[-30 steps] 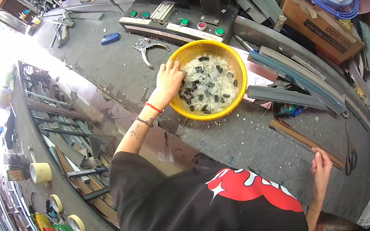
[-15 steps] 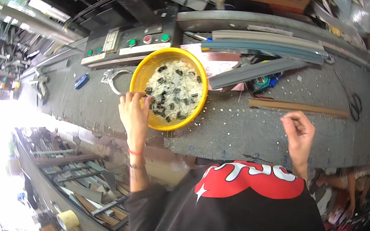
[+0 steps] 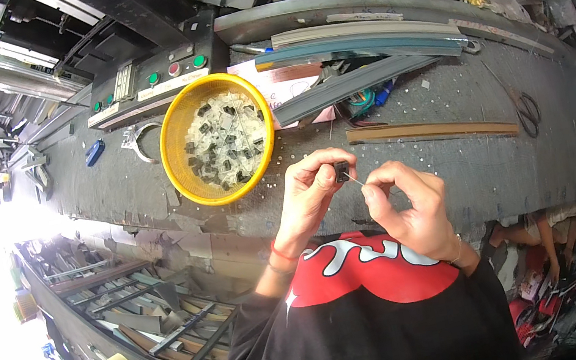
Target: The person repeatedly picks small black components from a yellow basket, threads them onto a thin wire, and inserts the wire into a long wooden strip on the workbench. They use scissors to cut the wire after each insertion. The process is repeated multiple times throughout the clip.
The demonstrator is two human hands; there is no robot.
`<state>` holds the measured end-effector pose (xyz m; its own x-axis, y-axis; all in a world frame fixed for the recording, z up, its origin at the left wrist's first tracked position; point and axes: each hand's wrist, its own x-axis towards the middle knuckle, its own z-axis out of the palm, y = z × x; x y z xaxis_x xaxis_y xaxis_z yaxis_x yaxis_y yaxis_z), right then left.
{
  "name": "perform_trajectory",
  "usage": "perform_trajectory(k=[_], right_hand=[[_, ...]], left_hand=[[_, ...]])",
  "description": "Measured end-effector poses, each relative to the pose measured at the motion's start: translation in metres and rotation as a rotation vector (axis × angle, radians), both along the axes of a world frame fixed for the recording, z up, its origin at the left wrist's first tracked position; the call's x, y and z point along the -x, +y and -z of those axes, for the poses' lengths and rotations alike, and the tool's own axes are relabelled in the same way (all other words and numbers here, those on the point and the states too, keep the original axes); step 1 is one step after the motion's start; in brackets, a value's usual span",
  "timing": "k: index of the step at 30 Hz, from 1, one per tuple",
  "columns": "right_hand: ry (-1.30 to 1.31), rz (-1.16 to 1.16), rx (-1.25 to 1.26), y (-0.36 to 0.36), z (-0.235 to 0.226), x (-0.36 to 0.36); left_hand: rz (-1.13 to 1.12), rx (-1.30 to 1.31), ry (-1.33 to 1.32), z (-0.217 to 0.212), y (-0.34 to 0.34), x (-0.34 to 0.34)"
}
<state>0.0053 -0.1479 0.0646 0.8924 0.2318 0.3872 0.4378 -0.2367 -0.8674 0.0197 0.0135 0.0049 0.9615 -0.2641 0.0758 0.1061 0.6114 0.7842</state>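
Close in front of my chest, my left hand [image 3: 308,193] pinches a small black plastic piece [image 3: 341,171] between thumb and fingertips. A thin, pale, needle-like rod [image 3: 354,180] is pinched in my right hand [image 3: 416,205], its far tip meeting the black piece. Whether the tip goes into the piece I cannot tell. To the left of my hands a yellow plastic basket [image 3: 175,178] stands on the grey bench, holding small black pieces [image 3: 229,140] mixed among many whitish bits.
Grey profile strips [image 3: 356,83], a brown strip [image 3: 433,131] and black scissors [image 3: 528,114] lie on the bench [image 3: 531,160]. A machine panel with buttons [image 3: 174,70] stands behind the basket. Near it are a metal ring clamp [image 3: 141,144] and a blue object [image 3: 94,152].
My left hand has left the basket with a black piece and moved right. My right hand has come left to meet it. The view has shifted, so the bench items sit further left.
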Motion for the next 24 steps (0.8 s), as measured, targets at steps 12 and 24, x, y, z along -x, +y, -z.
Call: perform_trajectory(k=[12,24], right_hand=[[0.280,0.182,-0.157,-0.047,0.019,0.030],[-0.112,1.012,0.055,-0.290,-0.046,0.179]], left_hand=[[0.023,-0.113,-0.072,0.008,-0.057,0.007],[0.036,-1.062,-0.826,0.019,-0.207,-0.025]])
